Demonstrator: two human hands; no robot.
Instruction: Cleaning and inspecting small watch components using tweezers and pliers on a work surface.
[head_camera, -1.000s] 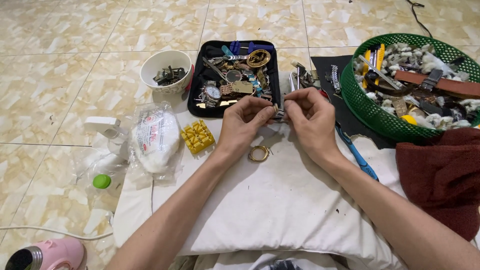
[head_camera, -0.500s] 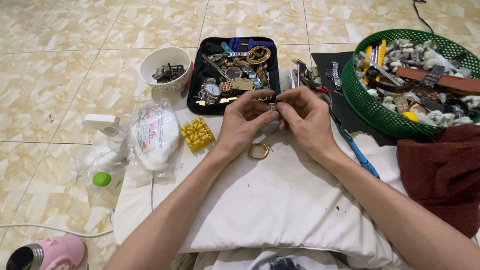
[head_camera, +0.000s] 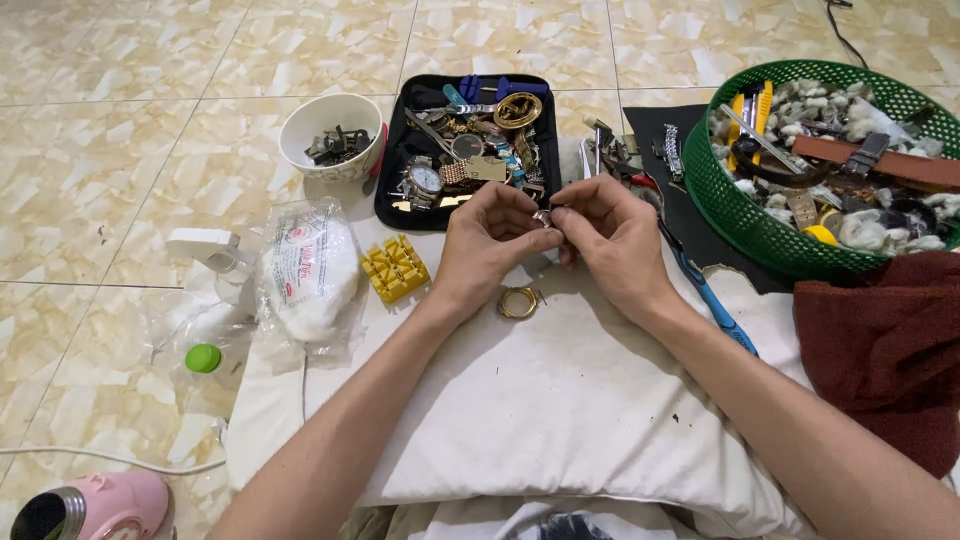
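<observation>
A white pillow (head_camera: 560, 400) lies on the tiled floor (head_camera: 150, 100) under both forearms. At its far right a green basket (head_camera: 740, 225) holds watch straps, tools and pale lumps; beside it lies a dark red cloth (head_camera: 890, 350). Ahead, a black tray (head_camera: 395, 190) carries watches, bracelets and small metal parts, and a white bowl (head_camera: 330, 130) to its left holds dark metal clips. A plastic bag (head_camera: 305, 265) of white wadding and a yellow block (head_camera: 395, 268) sit left of the hands. The left hand (head_camera: 485, 245) and right hand (head_camera: 610, 240) meet above the pillow, fingertips pinched together on a small metal piece (head_camera: 543, 216), perhaps a watch part. A gold ring (head_camera: 518, 302) lies just below them.
</observation>
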